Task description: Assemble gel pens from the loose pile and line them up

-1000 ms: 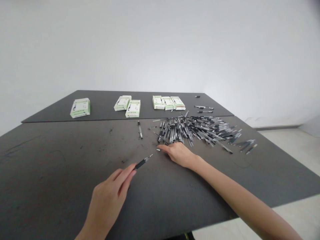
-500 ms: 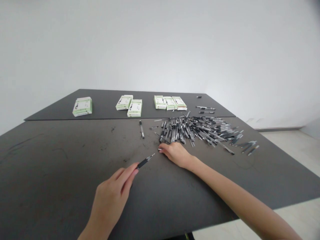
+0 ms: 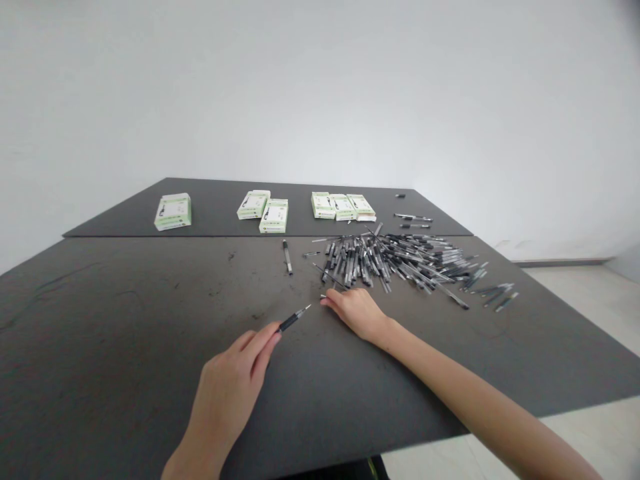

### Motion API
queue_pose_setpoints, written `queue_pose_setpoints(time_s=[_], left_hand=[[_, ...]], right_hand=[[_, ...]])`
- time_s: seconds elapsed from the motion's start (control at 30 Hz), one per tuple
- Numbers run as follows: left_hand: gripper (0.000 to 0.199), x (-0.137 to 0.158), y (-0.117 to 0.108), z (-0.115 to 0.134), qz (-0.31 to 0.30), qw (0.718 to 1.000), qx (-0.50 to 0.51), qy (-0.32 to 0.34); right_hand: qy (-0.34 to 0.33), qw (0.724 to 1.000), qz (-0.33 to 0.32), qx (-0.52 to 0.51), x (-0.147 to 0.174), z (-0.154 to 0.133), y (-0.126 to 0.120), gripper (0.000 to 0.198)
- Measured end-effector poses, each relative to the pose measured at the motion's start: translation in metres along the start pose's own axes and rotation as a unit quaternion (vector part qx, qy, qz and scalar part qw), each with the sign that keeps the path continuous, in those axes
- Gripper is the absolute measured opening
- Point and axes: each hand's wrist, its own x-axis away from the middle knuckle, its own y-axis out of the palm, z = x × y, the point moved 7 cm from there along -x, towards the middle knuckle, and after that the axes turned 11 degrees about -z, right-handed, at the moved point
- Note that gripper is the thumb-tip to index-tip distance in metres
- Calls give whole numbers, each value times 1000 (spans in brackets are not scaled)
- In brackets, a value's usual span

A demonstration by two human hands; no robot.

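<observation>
My left hand [image 3: 235, 373] pinches a pen [image 3: 290, 322] with a dark grip, its bare pointed tip aimed up and to the right. Just right of that tip, my right hand [image 3: 356, 312] rests low over the table with fingers closed around a small piece; only a pale end pokes out at the fingertips, so its kind is unclear. Beyond the right hand spreads a big heap of pens [image 3: 370, 257], black and clear. One single pen [image 3: 287, 257] lies apart, left of the heap.
White and green boxes stand at the back: one box [image 3: 173, 212] on the left, a pair [image 3: 273, 217] in the middle, three boxes [image 3: 344, 207] further right. A few pens [image 3: 413, 217] lie at the back right. The dark table [image 3: 125, 320] meets a white wall.
The view has shifted slightly, so things sit a little further right. Both hands keep their grips; the left hand's pen tip appears slightly closer to the right hand.
</observation>
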Motion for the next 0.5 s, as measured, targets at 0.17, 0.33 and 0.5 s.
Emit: queue_pose_setpoints(time_s=[0.17, 0.33, 0.5], left_hand=[[36, -1, 2, 0, -7, 1000, 1, 3], [37, 0, 4, -3, -14, 1000, -2, -3], [37, -1, 6, -2, -24, 1000, -2, 0]], right_hand=[[12, 1000, 11, -15, 1, 11, -8, 35], [24, 999, 10, -39, -6, 7, -5, 34], [37, 998, 9, -59, -11, 7, 1, 31]])
